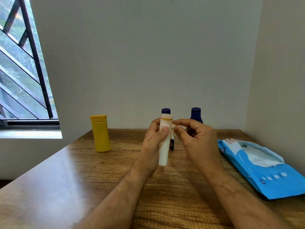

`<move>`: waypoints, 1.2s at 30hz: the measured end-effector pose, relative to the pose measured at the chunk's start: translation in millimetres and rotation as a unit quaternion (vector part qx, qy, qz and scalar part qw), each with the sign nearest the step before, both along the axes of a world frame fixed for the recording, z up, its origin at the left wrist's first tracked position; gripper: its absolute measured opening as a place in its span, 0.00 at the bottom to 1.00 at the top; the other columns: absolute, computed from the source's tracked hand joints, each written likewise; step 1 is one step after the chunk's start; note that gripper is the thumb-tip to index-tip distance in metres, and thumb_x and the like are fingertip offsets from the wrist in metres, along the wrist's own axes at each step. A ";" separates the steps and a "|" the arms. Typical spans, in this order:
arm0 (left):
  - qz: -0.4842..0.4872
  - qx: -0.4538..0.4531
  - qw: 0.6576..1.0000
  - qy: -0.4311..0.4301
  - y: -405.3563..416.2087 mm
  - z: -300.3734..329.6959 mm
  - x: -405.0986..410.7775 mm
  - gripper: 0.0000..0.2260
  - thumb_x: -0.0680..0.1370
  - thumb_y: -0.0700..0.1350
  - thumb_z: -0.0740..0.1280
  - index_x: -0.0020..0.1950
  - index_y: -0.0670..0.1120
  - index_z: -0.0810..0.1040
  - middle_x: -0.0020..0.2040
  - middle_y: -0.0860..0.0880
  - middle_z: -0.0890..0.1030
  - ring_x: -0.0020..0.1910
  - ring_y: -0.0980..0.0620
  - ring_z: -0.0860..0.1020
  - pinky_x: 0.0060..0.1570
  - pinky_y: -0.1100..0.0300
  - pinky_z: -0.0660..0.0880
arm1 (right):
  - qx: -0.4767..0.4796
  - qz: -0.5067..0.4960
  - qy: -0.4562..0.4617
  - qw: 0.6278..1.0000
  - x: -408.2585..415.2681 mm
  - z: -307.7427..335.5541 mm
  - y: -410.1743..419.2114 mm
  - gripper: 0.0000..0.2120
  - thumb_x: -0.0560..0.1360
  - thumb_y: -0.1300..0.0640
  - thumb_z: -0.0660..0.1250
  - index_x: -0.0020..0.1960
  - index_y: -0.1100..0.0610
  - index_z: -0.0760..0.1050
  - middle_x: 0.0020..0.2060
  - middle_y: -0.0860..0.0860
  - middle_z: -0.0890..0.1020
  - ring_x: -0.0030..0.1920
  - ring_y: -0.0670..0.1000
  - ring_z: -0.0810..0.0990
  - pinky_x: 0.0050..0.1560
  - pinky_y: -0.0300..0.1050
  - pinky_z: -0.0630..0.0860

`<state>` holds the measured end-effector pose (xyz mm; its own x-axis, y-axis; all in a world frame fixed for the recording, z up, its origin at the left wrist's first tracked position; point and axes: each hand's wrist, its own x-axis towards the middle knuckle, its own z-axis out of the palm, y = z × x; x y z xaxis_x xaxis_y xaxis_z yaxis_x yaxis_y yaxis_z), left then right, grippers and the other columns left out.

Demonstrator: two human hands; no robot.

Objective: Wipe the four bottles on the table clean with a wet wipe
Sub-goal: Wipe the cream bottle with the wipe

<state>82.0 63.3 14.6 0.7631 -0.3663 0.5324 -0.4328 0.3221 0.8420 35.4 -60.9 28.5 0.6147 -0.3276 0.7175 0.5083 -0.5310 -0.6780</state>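
Head view, writing: the blue wipes pack (262, 169) carries white marks and a row of pale dots, too blurred to read; no label is legible on any bottle.
Head view, white bottle (165, 142): held upright above the table, white with an orange band near its top.
Left hand (154, 142): wrapped round the white bottle, thumb across its front.
Right hand (196, 138): fingers curled, pinching a crumpled wet wipe (177, 128) against the bottle's right side near the top.
Yellow bottle (100, 133): upright on the table, well left of the hands.
Dark blue bottles: one (165, 111) directly behind the white bottle, another (196, 114) behind the right hand; only their caps and shoulders are clear.
Surface: wood-grain table (66, 179), glossy at the left; the pack lies flat at right, a white wipe sticking out of its opening.
Room: plain pale walls meeting in a corner at right; barred window (21, 63) at left with greenery outside.
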 end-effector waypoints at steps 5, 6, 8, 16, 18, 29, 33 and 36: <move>-0.011 0.000 0.999 0.050 -1.0 -3.7 -0.6 0.21 0.74 0.53 0.62 0.64 0.45 0.74 0.54 0.39 0.81 0.47 0.49 0.81 0.43 0.59 0.80 | 0.103 0.129 0.094 0.982 -4.1 4.8 -1.3 0.06 0.74 0.57 0.71 0.48 0.47 0.83 0.34 0.49 0.82 0.29 0.41 0.75 0.30 0.33 0.73; -0.023 -0.029 0.997 0.073 -0.3 -2.6 -0.7 0.21 0.74 0.53 0.62 0.63 0.45 0.75 0.52 0.39 0.80 0.46 0.48 0.81 0.42 0.57 0.80 | 0.099 0.151 0.113 0.977 -5.3 5.4 -1.1 0.06 0.74 0.58 0.71 0.47 0.48 0.84 0.34 0.50 0.82 0.28 0.42 0.75 0.30 0.34 0.73; -0.049 -0.113 0.984 0.130 3.6 0.9 2.2 0.21 0.75 0.53 0.64 0.63 0.43 0.77 0.46 0.40 0.78 0.42 0.46 0.79 0.41 0.52 0.79 | 0.051 0.178 0.149 0.971 -6.9 5.4 0.5 0.06 0.73 0.59 0.73 0.45 0.48 0.84 0.34 0.46 0.83 0.29 0.40 0.76 0.31 0.32 0.73; -0.046 -0.173 0.948 0.264 11.6 9.5 7.6 0.25 0.81 0.58 0.59 0.62 0.38 0.79 0.49 0.39 0.83 0.48 0.42 0.81 0.56 0.45 0.77 | -0.008 0.104 0.120 0.987 -5.1 -0.1 8.5 0.07 0.72 0.55 0.74 0.49 0.45 0.83 0.44 0.41 0.82 0.44 0.35 0.79 0.38 0.28 0.75; -0.031 -0.135 0.957 0.254 8.3 9.7 3.7 0.24 0.83 0.58 0.55 0.58 0.40 0.80 0.49 0.40 0.85 0.47 0.43 0.82 0.53 0.47 0.78 | 0.025 0.080 0.071 0.994 -6.2 1.5 8.0 0.08 0.72 0.55 0.73 0.51 0.48 0.82 0.45 0.42 0.82 0.45 0.36 0.79 0.38 0.28 0.76; 0.015 -0.215 0.938 0.273 13.2 11.8 11.5 0.33 0.81 0.64 0.55 0.67 0.36 0.75 0.57 0.35 0.77 0.56 0.38 0.75 0.68 0.35 0.68 | -0.166 0.055 0.082 0.981 -4.5 -4.1 10.1 0.06 0.72 0.50 0.74 0.48 0.45 0.82 0.43 0.36 0.79 0.46 0.37 0.76 0.41 0.29 0.73; -0.007 -0.148 0.954 0.261 9.3 9.7 4.3 0.28 0.82 0.61 0.55 0.59 0.38 0.81 0.53 0.37 0.82 0.53 0.40 0.81 0.63 0.41 0.74 | -0.126 0.044 0.048 0.990 -4.0 -4.5 8.3 0.06 0.73 0.53 0.73 0.49 0.45 0.81 0.44 0.37 0.80 0.47 0.36 0.77 0.42 0.28 0.73; -0.018 -0.093 0.967 0.235 7.2 8.9 0.3 0.24 0.82 0.59 0.55 0.55 0.42 0.82 0.46 0.41 0.85 0.44 0.45 0.83 0.49 0.49 0.78 | -0.091 0.012 0.008 0.996 -2.8 -3.9 5.2 0.06 0.73 0.52 0.72 0.50 0.46 0.80 0.44 0.40 0.80 0.47 0.37 0.77 0.43 0.27 0.74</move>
<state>82.3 70.5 23.5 0.9252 -0.3291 0.1889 -0.0018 0.4941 0.8694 32.6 -55.8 24.6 0.6328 -0.1784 0.7535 0.5120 -0.6337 -0.5799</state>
